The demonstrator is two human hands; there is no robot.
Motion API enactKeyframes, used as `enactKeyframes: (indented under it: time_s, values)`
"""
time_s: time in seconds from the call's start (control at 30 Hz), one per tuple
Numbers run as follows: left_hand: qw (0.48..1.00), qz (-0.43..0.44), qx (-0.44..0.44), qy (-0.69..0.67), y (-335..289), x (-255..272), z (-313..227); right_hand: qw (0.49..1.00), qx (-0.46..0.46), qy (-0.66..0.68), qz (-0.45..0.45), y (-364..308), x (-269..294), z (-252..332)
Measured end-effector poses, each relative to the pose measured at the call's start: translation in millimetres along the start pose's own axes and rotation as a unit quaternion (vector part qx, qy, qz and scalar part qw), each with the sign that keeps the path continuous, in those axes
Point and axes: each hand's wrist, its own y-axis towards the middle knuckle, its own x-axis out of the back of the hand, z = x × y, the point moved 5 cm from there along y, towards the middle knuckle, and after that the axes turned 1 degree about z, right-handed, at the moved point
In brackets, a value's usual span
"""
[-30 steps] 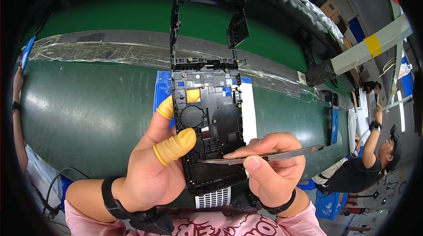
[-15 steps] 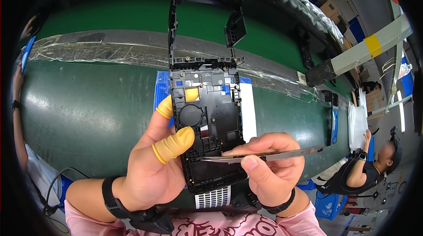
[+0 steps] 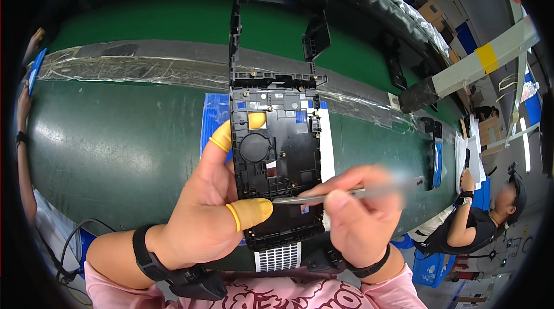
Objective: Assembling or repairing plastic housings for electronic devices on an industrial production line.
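Note:
A black plastic device housing [image 3: 297, 150], with an open frame at its far end and small brass inserts, is tilted up in front of me. My left hand [image 3: 202, 211], wearing yellow finger cots on the thumb and a finger, grips its left edge. The thumb presses on the lower part of the housing, and the other cot shows through a cut-out. Between the fingers of my right hand [image 3: 366, 216] is a pair of metal tweezers [image 3: 309, 199], their tips at the left thumb cot over the housing. Motion blurs their rear end.
Under the housing lie a blue corrugated sheet [image 3: 214, 115] and a white sheet. A sheet of small pale labels [image 3: 278, 258] is close to my body. Another device [image 3: 437, 156] stands on the green bench at right. People work on both sides; a grey bar [image 3: 479, 64] juts in.
The housing has shifted slightly right. My left thumb has slid down it to the tweezer tips. My right hand and the tweezers have moved a little, the rear end now blurred.

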Motion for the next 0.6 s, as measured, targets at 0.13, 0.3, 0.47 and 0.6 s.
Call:
enactKeyframes:
  time_s: [0.13, 0.3, 0.47, 0.6]
  values:
    - [0.999, -0.023, -0.021, 0.015, 2, 1, -10, 0.988, 0.041, 0.1, -0.109, 1, 31, 16]
    - [0.99, -0.074, -0.096, 0.073, 10, 7, -21, 0.986, -0.085, 0.015, -0.141, -23, 40, -11]
    - [0.981, -0.062, -0.13, 0.13, 13, 8, -26, 0.986, -0.101, -0.026, -0.127, -13, 51, -40]
    - [0.975, -0.137, -0.138, 0.106, 13, 15, -29, 0.983, -0.151, 0.017, -0.102, -3, 55, -53]
